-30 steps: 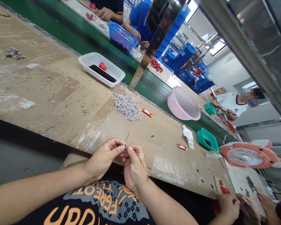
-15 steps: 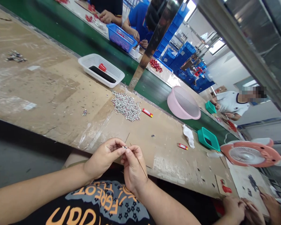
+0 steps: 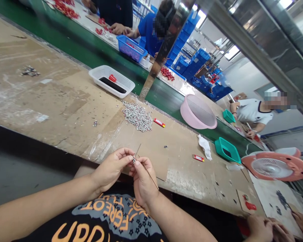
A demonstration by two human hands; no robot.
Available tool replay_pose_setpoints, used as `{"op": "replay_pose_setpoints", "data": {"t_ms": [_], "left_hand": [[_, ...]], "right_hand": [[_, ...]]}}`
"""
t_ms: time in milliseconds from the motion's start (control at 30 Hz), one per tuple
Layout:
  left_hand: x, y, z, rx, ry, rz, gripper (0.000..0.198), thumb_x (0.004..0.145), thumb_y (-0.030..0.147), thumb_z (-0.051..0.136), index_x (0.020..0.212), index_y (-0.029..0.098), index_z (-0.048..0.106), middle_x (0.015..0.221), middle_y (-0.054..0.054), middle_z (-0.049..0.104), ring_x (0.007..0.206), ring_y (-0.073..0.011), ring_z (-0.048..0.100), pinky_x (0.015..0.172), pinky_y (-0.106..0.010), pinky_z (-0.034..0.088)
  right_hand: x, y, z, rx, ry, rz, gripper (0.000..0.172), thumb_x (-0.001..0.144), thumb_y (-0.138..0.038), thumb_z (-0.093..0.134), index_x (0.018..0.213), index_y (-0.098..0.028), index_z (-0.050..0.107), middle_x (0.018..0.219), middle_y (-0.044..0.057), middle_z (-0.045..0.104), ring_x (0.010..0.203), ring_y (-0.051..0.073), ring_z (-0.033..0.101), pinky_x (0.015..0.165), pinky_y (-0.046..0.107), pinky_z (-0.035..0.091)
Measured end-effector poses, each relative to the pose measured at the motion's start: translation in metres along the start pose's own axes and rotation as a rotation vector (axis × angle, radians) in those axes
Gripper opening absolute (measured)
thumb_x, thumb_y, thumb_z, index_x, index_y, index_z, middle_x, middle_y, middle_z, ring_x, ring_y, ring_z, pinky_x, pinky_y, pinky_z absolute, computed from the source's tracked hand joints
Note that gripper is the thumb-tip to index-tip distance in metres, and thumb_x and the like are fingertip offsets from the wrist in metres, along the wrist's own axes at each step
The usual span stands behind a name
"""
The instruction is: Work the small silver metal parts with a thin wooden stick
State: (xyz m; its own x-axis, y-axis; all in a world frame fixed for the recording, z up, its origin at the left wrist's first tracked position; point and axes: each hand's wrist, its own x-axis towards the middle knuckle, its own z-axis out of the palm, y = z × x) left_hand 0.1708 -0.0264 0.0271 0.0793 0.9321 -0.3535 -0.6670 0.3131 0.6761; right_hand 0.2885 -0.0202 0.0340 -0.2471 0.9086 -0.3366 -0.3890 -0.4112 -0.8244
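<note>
worn wooden workbench [image 3: 65, 101] runs ahead of a black t-shirt [image 3: 116, 218]; its orange print [image 3: 116, 210] is upside down, letters cut off and hard to make out. left hand [image 3: 110, 169] and right hand [image 3: 143, 183] pinch a tiny metal part [image 3: 133, 160] at the fingertips above the bench edge, partly hidden, right also gripping a thin stick [image 3: 148, 174]. heap of silver parts [image 3: 137, 116] lies beyond.

A tiny silver part [image 3: 133, 160] is pinched in midair, too small to make out in detail. A thin wooden stick [image 3: 148, 174] slants steeply just beside it, straight and unbroken, its lower end pointing down toward the bench edge.
</note>
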Motion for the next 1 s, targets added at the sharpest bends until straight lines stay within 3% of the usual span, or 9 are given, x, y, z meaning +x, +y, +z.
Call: {"op": "replay_pose_setpoints", "data": {"t_ms": [200,500,667,867,1000], "left_hand": [[-0.005,0.004,-0.001,0.020,-0.049,-0.007,0.019,0.079,0.024,0.067,0.091,0.019,0.054,0.081,0.000,0.061,0.069,-0.0120,0.059,0.063,-0.025,0.048],[-0.008,0.006,-0.001,0.090,-0.013,0.058,0.023,0.080,0.022,0.065,0.100,0.019,0.052,0.076,0.003,0.059,0.065,-0.0098,0.056,0.059,-0.022,0.047],[-0.006,0.006,-0.003,0.135,-0.077,0.072,0.019,0.080,0.023,0.065,0.094,0.019,0.053,0.079,0.001,0.062,0.070,-0.0107,0.057,0.066,-0.024,0.048],[-0.009,0.007,-0.001,0.114,-0.072,0.007,0.016,0.081,0.025,0.064,0.093,0.016,0.059,0.090,-0.004,0.065,0.081,-0.0147,0.060,0.074,-0.029,0.049],[-0.011,0.003,-0.001,0.083,-0.055,0.020,0.017,0.079,0.023,0.065,0.093,0.017,0.058,0.085,-0.003,0.064,0.078,-0.0145,0.060,0.074,-0.029,0.048]], "right_hand": [[-0.001,0.000,0.000,-0.011,-0.015,-0.026,0.014,0.079,-0.027,0.066,0.081,-0.019,0.055,0.075,-0.002,0.056,0.067,0.009,0.049,0.064,0.022,0.041],[-0.006,-0.002,0.003,-0.016,-0.094,-0.043,0.015,0.079,-0.026,0.066,0.086,-0.019,0.054,0.083,-0.001,0.059,0.072,0.009,0.051,0.067,0.023,0.043],[-0.004,-0.001,0.000,-0.026,-0.040,-0.047,0.017,0.078,-0.026,0.067,0.084,-0.019,0.052,0.080,-0.002,0.058,0.070,0.009,0.052,0.066,0.023,0.043],[-0.003,0.000,-0.003,-0.029,-0.043,-0.096,0.015,0.080,-0.026,0.064,0.079,-0.018,0.051,0.076,-0.002,0.055,0.068,0.009,0.050,0.065,0.022,0.043],[-0.003,0.001,-0.003,-0.038,-0.044,-0.096,0.015,0.079,-0.025,0.065,0.082,-0.018,0.052,0.076,-0.002,0.056,0.069,0.009,0.051,0.067,0.023,0.043]]}}
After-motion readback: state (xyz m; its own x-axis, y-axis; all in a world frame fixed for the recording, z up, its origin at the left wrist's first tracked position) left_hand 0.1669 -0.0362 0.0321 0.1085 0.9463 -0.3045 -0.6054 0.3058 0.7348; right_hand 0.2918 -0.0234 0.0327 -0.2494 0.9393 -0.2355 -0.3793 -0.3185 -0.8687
